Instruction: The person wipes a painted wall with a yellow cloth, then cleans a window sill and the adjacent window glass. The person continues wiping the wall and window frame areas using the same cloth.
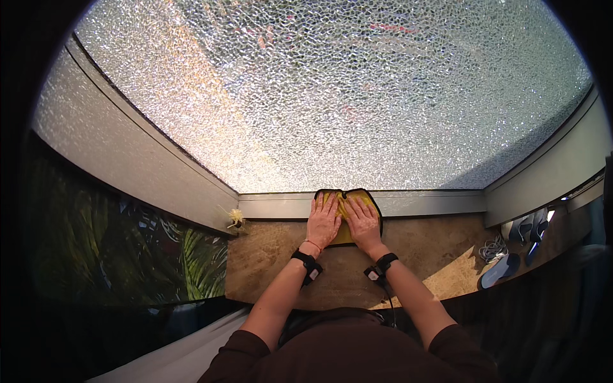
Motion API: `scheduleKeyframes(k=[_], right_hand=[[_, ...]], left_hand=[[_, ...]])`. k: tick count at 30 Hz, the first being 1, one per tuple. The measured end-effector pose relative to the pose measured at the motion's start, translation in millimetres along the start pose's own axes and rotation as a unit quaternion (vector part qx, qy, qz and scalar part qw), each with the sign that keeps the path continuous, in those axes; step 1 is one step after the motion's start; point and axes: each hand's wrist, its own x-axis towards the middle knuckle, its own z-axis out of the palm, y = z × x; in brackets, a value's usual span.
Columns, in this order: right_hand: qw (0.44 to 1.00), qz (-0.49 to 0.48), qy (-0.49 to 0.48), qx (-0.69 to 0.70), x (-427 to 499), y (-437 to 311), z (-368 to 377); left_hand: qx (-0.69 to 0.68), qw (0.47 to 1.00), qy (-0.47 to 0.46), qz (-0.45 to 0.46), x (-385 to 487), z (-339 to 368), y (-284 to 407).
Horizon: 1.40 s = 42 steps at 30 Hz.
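Both of my hands lie flat, side by side, on a yellow cloth with black edging (344, 238). The cloth rests over the lower rail of a pale metal frame (431, 203) and reaches down onto a brown mottled ledge (268, 261). My left hand (323, 225) covers the cloth's left half, and my right hand (363, 227) its right half. Their fingers point toward a pane of crackled glass (335, 105) and are slightly spread. Neither hand curls around the cloth. A black strap with a small device (309, 269) sits on my left wrist, another (380, 269) on my right.
Pale side panels stand at left (139, 153) and right (546, 155). A small dried flower (236, 218) sits in the left corner. On the ledge's right are a coiled cable (493, 249) and a dark blue flat object (500, 272). Green fronds (198, 268) show at left.
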Motion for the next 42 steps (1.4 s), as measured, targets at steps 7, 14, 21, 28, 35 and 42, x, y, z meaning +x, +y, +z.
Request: scheduleKeyframes(k=[7,14,21,28,35,42], right_hand=[[0.984,-0.109,-0.122,0.071,62,-96,66],[0.970,-0.164,-0.162,0.073,86,-116,73],[0.986,-0.096,-0.121,0.059,44,-62,29],[0.996,-0.036,-0.070,0.044,28,-24,9],[0.994,-0.052,-0.054,0.076,18,-15,-6],[0.997,-0.048,-0.048,0.041,30,-20,1]], left_hand=[[0.022,0.988,0.061,-0.142,-54,-25,-111],[0.069,0.969,0.102,-0.213,-63,-31,-134],[-0.005,0.991,0.084,-0.106,-49,-19,-67],[-0.066,0.996,0.049,-0.034,-20,-8,-10],[-0.091,0.996,0.017,-0.007,-32,-16,-15],[-0.072,0.996,0.035,-0.032,-15,-15,-24]])
